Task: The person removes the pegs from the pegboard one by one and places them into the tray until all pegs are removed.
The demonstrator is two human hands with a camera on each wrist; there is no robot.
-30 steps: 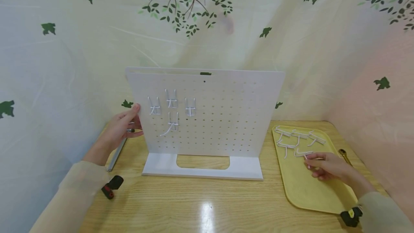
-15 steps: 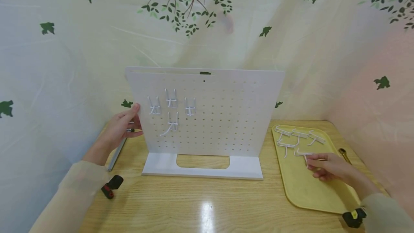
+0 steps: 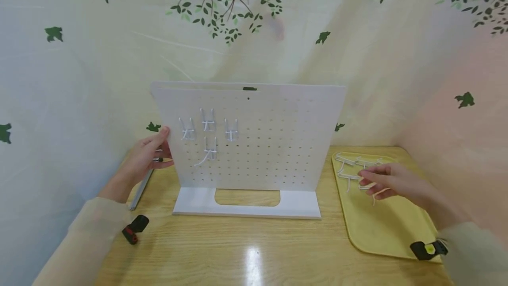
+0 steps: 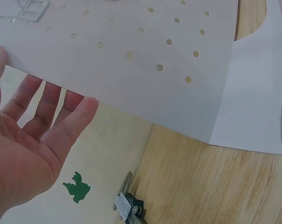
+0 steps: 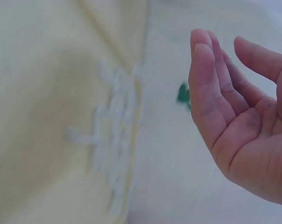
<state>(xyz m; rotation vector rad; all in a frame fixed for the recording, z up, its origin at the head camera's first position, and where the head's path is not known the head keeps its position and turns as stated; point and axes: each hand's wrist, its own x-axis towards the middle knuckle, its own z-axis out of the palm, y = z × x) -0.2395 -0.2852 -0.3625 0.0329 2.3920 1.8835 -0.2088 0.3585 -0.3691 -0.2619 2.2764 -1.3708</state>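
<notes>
Yellow tray (image 3: 390,233) sits by the tabletop (image 3: 218,250)'s right edge, right hand (image 3: 390,182) hovering over it, fingers relaxed and empty. Some loose hooks (image 3: 349,176) lie toward the tray's far edge. Left hand (image 3: 144,156) grips the pegboard (image 3: 278,156) by its left edge, with four mounted hooks (image 3: 232,132) on the board's left half.

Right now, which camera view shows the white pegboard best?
The head view: the white pegboard appears almost whole, with the left hand holding its edge. The left wrist view shows only part of it, though closer; the right wrist view, none.
</notes>
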